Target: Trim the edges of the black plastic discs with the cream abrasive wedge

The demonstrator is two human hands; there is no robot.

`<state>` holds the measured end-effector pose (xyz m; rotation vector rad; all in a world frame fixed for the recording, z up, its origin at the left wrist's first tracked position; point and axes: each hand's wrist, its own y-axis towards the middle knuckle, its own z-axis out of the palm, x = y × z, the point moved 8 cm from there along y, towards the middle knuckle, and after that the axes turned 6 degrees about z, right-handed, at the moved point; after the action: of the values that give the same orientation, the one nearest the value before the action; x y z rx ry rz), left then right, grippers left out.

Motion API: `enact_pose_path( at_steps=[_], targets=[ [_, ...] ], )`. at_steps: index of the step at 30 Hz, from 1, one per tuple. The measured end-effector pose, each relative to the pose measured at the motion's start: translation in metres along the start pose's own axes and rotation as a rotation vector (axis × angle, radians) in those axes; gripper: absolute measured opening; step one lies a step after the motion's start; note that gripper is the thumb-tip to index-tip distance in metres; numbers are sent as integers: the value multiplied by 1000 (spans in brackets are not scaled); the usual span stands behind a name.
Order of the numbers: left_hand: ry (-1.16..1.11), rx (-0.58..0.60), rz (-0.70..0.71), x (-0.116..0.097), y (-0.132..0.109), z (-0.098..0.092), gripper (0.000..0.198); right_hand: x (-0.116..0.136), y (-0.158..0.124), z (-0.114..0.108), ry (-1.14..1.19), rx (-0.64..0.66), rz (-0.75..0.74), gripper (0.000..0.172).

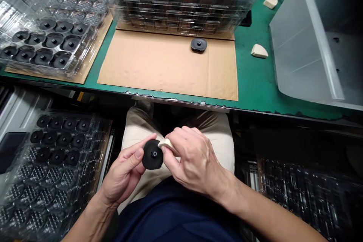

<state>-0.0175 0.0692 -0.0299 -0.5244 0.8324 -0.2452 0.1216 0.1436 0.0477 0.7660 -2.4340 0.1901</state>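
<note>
The green table [255, 87] spans the far side, its chipped near edge crossing above the lap. The grey bin [295, 41] stands at right; the clear tray stack [181, 17] stands at the far side of the cardboard sheet [159, 60], whose near part offers open room around one lone black part [199, 45]. The left hand [124, 172] pinches the black disc [150, 160] at its left rim, thumb on the face, over the lap, near side of the table edge. The right hand [195, 159] pinches the pale block [167, 144] between thumb and fingers, its end at the disc's upper right rim. Step in hand, as judged: working that rim with the block. Further strokes would call for a steady left grip and light pressure.
</note>
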Motion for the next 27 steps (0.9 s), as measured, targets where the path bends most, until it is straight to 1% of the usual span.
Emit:
enact_pose_path(
  at_steps=[3, 6, 8, 11, 12, 13, 14, 15, 16, 18, 19, 20, 21, 22, 24, 26, 27],
  targets=[
    [17, 76, -99, 6, 0, 3, 33, 9, 0, -3, 3, 41, -142, 16],
    [-18, 124, -172, 12, -1, 6, 23, 16, 0, -4, 27, 105, -261, 18],
    [-55, 142, -222, 17, -3, 8, 23, 20, 0, -6, 41, 102, -332, 20],
    [-109, 162, -275, 22, -5, 13, 29, 26, -2, -7, 59, 63, -450, 25],
    [-131, 146, -257, 21, -4, 14, 28, 25, -2, -6, 55, 38, -441, 24],
    [-151, 109, -210, 17, -1, 12, 26, 21, 1, -6, 50, 3, -382, 21],
    [-162, 61, -139, 12, 2, 9, 25, 14, 4, -6, 59, -30, -275, 18],
    [-156, 9, -57, 5, 4, 6, 28, 4, 7, -4, 94, -42, -133, 19],
    [-136, -36, 21, -1, 6, 2, 35, -7, 9, 0, 164, -17, 22, 23],
    [-59, -74, 127, -10, 8, -1, 46, -20, 6, 17, 396, 140, 277, 28],
    [-22, -72, 162, -12, 8, -1, 48, -20, 4, 26, 520, 236, 353, 28],
    [6, -68, 191, -14, 8, -1, 48, -18, 2, 32, 615, 312, 392, 27],
    [23, -66, 218, -17, 8, -1, 48, -16, 1, 34, 663, 342, 401, 27],
    [30, -69, 237, -18, 7, -1, 48, -15, 2, 32, 659, 322, 387, 26],
    [24, -74, 235, -19, 5, -3, 48, -17, 5, 20, 522, 186, 323, 26],
    [12, -59, 153, -16, 4, -5, 46, -15, 7, 7, 347, 53, 205, 24],
    [2, -41, 96, -12, 4, -5, 44, -12, 7, 4, 279, 18, 137, 22]
  ],
)
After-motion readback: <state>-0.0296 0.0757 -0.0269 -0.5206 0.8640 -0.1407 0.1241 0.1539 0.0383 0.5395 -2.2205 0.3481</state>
